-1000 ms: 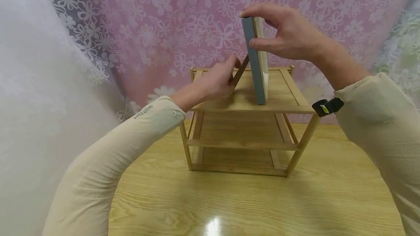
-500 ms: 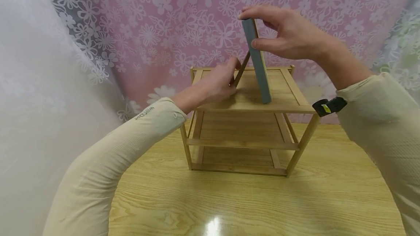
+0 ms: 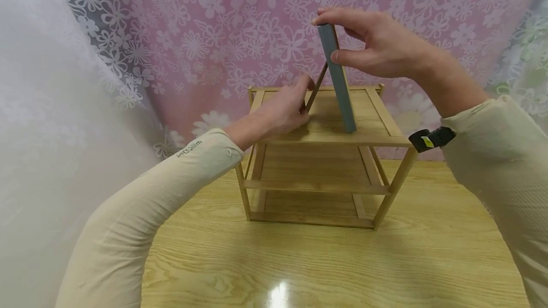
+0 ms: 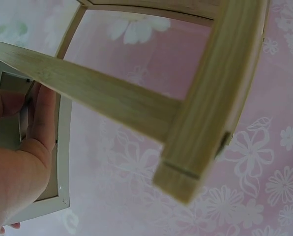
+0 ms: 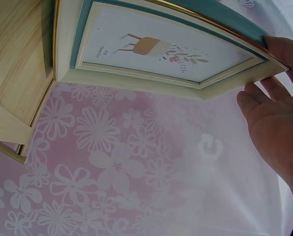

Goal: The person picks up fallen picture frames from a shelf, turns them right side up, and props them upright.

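A picture frame (image 3: 338,80) with a blue-green edge stands tilted on the top shelf, side-on in the head view. Its printed picture (image 5: 151,46), a plant in a pot, shows in the right wrist view. My right hand (image 3: 376,44) grips its upper end, thumb against the blue side and fingers over the top. A thin support leg (image 3: 316,88) slants down from the frame's back. My left hand (image 3: 287,106) pinches this leg low down, close over the shelf. From the left wrist, the frame's back (image 4: 63,162) appears behind the left hand (image 4: 21,157).
The wooden rack (image 3: 317,187) has three shelves and stands on a wood-grain surface (image 3: 214,260). Behind it hangs a pink floral curtain (image 3: 239,27), with a white sheer curtain (image 3: 51,132) at the left. A rack post (image 4: 210,98) looms near the left wrist.
The picture frame's lower end has shifted right and it leans more, turning its face out of the head view. The right hand has moved slightly right; the left hand stays on the leg.
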`<state>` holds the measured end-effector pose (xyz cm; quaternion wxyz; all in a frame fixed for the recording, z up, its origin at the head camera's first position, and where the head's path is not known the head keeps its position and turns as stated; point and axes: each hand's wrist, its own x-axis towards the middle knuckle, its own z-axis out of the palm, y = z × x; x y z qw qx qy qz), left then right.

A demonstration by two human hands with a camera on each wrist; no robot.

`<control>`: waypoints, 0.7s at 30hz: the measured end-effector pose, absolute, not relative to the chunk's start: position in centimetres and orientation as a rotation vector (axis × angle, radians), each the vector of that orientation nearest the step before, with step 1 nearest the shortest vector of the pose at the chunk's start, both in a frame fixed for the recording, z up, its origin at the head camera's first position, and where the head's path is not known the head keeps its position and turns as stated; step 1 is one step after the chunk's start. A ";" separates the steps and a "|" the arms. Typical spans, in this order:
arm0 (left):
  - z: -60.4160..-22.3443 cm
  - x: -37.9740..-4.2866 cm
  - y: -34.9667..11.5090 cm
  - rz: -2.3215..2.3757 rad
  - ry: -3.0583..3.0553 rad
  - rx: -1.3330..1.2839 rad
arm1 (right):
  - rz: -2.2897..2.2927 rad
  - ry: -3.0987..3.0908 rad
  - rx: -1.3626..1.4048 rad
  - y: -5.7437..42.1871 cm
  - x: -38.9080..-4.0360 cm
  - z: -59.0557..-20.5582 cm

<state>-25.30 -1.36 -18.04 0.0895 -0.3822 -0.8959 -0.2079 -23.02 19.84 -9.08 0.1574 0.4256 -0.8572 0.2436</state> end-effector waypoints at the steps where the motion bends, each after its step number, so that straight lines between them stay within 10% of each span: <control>1: -18.1 -25.3 -1.3 -0.620 -2.668 -1.131 | 0.692 -2.453 1.219 19.9 -23.0 -9.1; 21: -18.5 -25.1 -1.4 -0.674 -2.654 -1.128 | 0.717 -2.450 1.134 19.8 -23.3 -9.5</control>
